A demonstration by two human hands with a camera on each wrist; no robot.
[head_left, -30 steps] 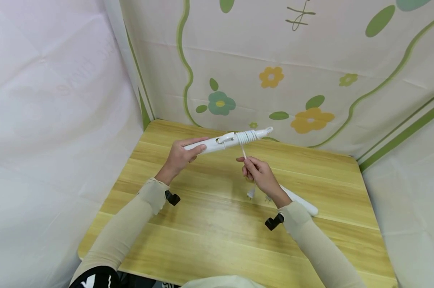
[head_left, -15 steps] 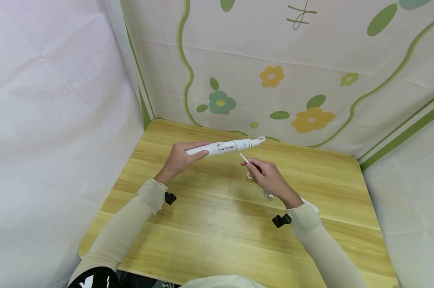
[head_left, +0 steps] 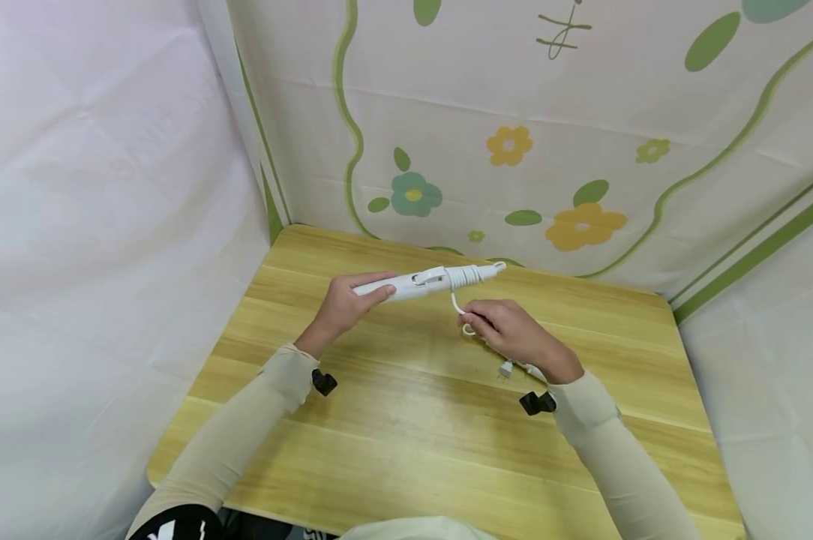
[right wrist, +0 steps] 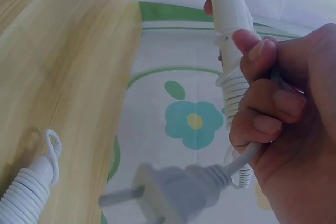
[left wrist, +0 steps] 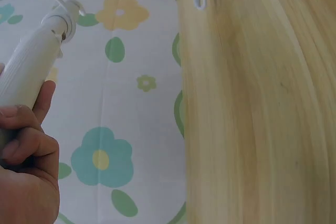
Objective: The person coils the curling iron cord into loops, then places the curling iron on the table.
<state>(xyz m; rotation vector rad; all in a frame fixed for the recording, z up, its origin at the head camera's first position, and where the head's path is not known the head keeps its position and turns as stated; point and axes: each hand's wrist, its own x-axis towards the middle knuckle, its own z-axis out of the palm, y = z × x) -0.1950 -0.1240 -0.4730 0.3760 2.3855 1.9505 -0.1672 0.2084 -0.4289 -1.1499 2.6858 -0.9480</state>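
In the head view my left hand (head_left: 342, 304) grips one end of a white curling iron (head_left: 403, 286), thumb along its near side. The iron is held above the table, lying nearly level with a lever on its middle. White cord (head_left: 466, 276) is wound in several turns around its far part. My right hand (head_left: 511, 330) pinches the cord's loose length just below the turns. From the right hand hangs a two-pin plug (right wrist: 184, 192), near in the right wrist view. A second white iron with coiled cord (right wrist: 23, 203) lies on the table, mostly hidden by the right arm in the head view.
The wooden table (head_left: 379, 450) spreads under both hands. A printed cloth wall (head_left: 460, 90) with flowers stands at its back edge. White cloth (head_left: 109, 225) hangs along the left side.
My right hand has moved right and nearer to me with the cord, after working closer under the iron. The iron's tip first dipped, then rose slightly. My left hand keeps its grip.
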